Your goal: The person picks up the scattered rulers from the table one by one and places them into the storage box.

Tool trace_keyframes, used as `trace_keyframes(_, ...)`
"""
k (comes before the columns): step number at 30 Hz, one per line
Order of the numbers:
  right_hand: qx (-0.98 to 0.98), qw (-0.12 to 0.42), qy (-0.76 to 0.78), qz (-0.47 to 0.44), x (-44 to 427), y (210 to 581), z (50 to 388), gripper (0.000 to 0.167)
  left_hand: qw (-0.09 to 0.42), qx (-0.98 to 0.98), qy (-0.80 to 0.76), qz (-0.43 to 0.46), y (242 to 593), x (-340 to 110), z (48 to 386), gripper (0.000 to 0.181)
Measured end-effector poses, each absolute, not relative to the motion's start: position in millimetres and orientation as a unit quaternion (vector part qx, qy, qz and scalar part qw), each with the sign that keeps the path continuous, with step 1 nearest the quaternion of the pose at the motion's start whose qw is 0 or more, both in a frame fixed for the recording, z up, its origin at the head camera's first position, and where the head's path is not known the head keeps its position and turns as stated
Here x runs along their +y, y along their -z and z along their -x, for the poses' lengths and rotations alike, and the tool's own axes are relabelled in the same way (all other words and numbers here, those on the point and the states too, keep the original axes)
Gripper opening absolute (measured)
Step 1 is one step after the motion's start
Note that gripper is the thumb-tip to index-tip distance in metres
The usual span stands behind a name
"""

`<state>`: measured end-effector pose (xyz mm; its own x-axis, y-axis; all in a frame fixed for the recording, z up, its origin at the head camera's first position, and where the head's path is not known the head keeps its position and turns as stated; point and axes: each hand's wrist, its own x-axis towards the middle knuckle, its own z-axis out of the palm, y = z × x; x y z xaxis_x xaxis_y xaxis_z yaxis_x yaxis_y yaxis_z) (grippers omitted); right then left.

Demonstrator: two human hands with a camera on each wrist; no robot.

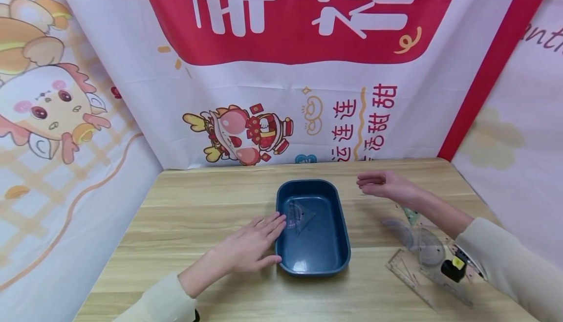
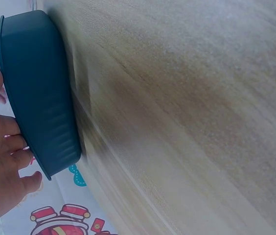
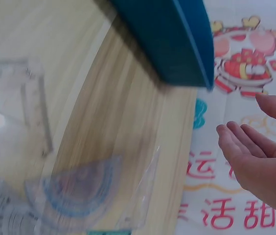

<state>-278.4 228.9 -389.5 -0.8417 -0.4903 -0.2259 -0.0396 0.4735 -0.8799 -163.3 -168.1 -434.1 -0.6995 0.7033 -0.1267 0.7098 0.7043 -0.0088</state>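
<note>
A dark blue rectangular tray (image 1: 313,263) stands on the table with a clear set square (image 1: 301,216) lying in it. My left hand (image 1: 250,245) rests its straight fingertips on the tray's left rim; in the left wrist view those fingers (image 2: 15,143) touch the rim from outside. To the right of the tray my right hand (image 1: 391,188) is raised over the table, holding nothing, fingers loosely bent. Below the right forearm lie clear drawing tools: a protractor (image 1: 399,232), a rounder one (image 1: 432,248) and a larger set square (image 1: 411,275), partly overlapping.
A green-marked clear piece (image 1: 411,215) lies partly under the right forearm. Beside the right sleeve shows a small black and yellow thing (image 1: 454,269). Printed cloth (image 1: 281,87) hangs behind the wooden table (image 1: 206,195), with more cloth at both sides.
</note>
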Motion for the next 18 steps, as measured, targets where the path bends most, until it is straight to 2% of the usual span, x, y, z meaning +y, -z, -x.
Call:
trace_keyframes(12, 0.903, 0.148, 0.354, 0.193, 252.6, 416.8, 297.3, 0.059, 0.059, 0.922, 0.025, -0.381, 434.4, -167.4, 161.1, 0.078)
trace_keyframes(18, 0.934, 0.089, 0.260, 0.230, 264.3, 437.2, 311.4, 0.050, 0.053, 0.922, 0.034, -0.383, 434.1, -167.3, 161.8, 0.078)
